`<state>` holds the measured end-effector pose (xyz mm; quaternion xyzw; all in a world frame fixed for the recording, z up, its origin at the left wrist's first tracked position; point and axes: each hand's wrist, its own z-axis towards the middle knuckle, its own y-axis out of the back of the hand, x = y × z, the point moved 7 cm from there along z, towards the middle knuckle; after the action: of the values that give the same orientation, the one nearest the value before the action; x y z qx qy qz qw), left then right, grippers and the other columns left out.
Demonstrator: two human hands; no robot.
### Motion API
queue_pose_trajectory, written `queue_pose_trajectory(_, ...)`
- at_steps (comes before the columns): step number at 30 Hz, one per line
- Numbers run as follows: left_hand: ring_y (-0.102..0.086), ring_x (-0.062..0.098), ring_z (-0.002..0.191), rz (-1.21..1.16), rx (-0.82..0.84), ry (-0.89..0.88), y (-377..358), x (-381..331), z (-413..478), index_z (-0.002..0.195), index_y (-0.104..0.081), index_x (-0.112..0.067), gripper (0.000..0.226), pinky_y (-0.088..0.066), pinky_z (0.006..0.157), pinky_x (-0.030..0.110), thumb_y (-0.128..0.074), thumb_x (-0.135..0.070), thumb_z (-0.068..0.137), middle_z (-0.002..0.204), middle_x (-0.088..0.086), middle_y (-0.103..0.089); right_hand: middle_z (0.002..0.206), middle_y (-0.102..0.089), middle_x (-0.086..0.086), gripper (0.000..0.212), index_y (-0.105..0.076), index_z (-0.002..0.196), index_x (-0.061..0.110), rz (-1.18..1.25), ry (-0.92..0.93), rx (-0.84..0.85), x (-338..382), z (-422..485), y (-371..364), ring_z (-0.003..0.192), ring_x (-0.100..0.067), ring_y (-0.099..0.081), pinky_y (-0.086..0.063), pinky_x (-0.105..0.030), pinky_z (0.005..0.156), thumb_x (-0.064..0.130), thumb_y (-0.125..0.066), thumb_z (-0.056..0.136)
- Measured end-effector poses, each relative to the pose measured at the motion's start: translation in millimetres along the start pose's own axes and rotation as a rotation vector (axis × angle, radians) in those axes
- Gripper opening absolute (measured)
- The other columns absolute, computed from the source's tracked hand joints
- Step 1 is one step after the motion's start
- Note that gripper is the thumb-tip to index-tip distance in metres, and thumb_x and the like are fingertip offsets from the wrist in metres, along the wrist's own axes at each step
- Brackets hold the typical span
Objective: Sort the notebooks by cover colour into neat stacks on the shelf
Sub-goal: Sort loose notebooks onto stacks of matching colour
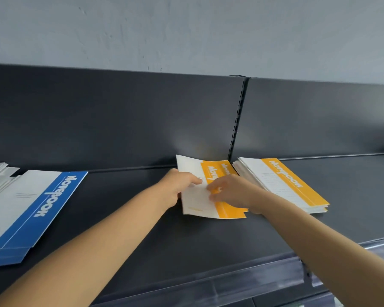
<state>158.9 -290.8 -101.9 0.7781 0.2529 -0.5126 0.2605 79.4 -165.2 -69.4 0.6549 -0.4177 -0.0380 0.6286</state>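
The left hand (177,187) is curling round the thin, glossy yellow notebooks (197,202) lying mid-shelf, and the right hand (228,191) is pinching their top cover, just beside the flat yellow stack (284,185) on the matte dark shelf (142,218).

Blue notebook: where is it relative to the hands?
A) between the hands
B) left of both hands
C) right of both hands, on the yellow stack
B: the blue notebook lies at the far left of the shelf, while the left hand and right hand both hold the yellow notebooks further right.
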Motion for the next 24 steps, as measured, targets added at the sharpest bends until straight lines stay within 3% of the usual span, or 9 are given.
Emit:
queue_pose_trajectory(3, -0.063, 0.026, 0.101, 0.204, -0.060, -0.052, 17.5, -4.4, 1.9, 0.120, -0.056, -0.006, 0.038, -0.052, 0.089, 0.038, -0.067, -0.008, 0.084, 0.114, 0.010, -0.066, 0.122, -0.057, 0.002, 0.033, -0.062, 0.123, 0.024, 0.083, -0.048, -0.092, -5.1, -0.5, 7.2, 0.100, -0.017, -0.059, -0.048, -0.026, 0.078, 0.030, -0.060, 0.090)
queue_pose_trajectory(6, -0.067, 0.030, 0.098, 0.210, -0.040, -0.030, 36.3, -5.3, 0.9, 0.119, -0.060, -0.001, 0.031, -0.053, 0.090, 0.045, -0.064, -0.004, 0.088, 0.109, 0.012, -0.069, 0.101, -0.059, 0.001, 0.039, -0.055, 0.127, 0.017, -0.015, -0.136, -0.192, -22.2, -1.3, 18.4, 0.081, -0.014, -0.058, -0.046, -0.022, 0.062, 0.029, -0.057, 0.090)
queue_pose_trajectory(10, -0.068, 0.028, 0.095, 0.233, -0.009, -0.036, 40.0, -6.7, -1.3, 0.112, -0.064, -0.003, 0.022, -0.055, 0.086, 0.040, -0.063, -0.005, 0.089, 0.104, 0.010, -0.071, 0.113, -0.062, -0.007, 0.044, -0.055, 0.125, 0.012, -0.062, -0.206, -0.151, -29.1, 2.9, 19.5, 0.093, -0.017, -0.059, -0.048, -0.025, 0.072, 0.037, -0.059, 0.089)
queue_pose_trajectory(13, -0.066, 0.025, 0.098, 0.214, 0.019, -0.032, 30.0, -6.3, -2.2, 0.111, -0.065, -0.005, 0.023, -0.052, 0.092, 0.042, -0.067, -0.008, 0.088, 0.107, 0.009, -0.071, 0.112, -0.059, -0.002, 0.051, -0.048, 0.133, 0.016, -0.082, -0.197, -0.100, -22.9, 3.8, 16.3, 0.087, -0.013, -0.054, -0.043, -0.022, 0.066, 0.046, -0.053, 0.092)
queue_pose_trajectory(16, -0.065, 0.026, 0.099, 0.141, 0.051, -0.001, 19.1, -6.8, -2.0, 0.114, -0.062, -0.004, 0.030, -0.053, 0.085, 0.041, -0.071, -0.009, 0.086, 0.109, 0.010, -0.069, 0.122, -0.059, -0.005, 0.052, -0.046, 0.135, 0.013, -0.087, -0.159, -0.083, -15.8, 1.9, 12.9, 0.097, -0.018, -0.056, -0.047, -0.027, 0.076, 0.046, -0.047, 0.095)
queue_pose_trajectory(18, -0.064, 0.027, 0.097, 0.089, 0.054, 0.026, 15.1, -9.2, -3.6, 0.113, -0.058, -0.003, 0.032, -0.052, 0.073, 0.037, -0.072, -0.007, 0.085, 0.109, 0.013, -0.067, 0.122, -0.060, -0.012, 0.046, -0.054, 0.127, 0.006, -0.014, -0.107, -0.055, -7.2, 1.7, 9.6, 0.103, -0.026, -0.058, -0.045, -0.031, 0.081, 0.040, -0.046, 0.097)
queue_pose_trajectory(20, -0.064, 0.028, 0.093, 0.050, 0.065, 0.048, 13.0, -12.4, -4.9, 0.112, -0.057, -0.003, 0.029, -0.049, 0.066, 0.036, -0.070, -0.005, 0.086, 0.109, 0.016, -0.066, 0.110, -0.064, -0.016, 0.039, -0.060, 0.114, 0.002, 0.037, -0.081, -0.052, -4.0, 3.7, 10.9, 0.093, -0.029, -0.060, -0.044, -0.031, 0.075, 0.036, -0.048, 0.096)
queue_pose_trajectory(22, -0.065, 0.029, 0.089, 0.007, 0.102, 0.071, 10.2, -14.4, -6.2, 0.113, -0.061, -0.002, 0.027, -0.050, 0.066, 0.036, -0.068, -0.002, 0.087, 0.109, 0.017, -0.068, 0.088, -0.061, -0.008, 0.031, -0.059, 0.098, 0.008, 0.006, -0.131, -0.118, -12.9, 3.9, 18.0, 0.072, -0.016, -0.053, -0.040, -0.025, 0.060, 0.038, -0.050, 0.095)
queue_pose_trajectory(24, -0.066, 0.027, 0.088, -0.026, 0.111, 0.086, 7.8, -15.2, -7.1, 0.114, -0.064, -0.003, 0.027, -0.050, 0.072, 0.037, -0.068, -0.001, 0.087, 0.104, 0.015, -0.070, 0.089, -0.061, -0.004, 0.028, -0.057, 0.099, 0.014, -0.044, -0.178, -0.142, -20.6, 0.9, 19.0, 0.069, -0.011, -0.052, -0.041, -0.021, 0.057, 0.041, -0.052, 0.093)
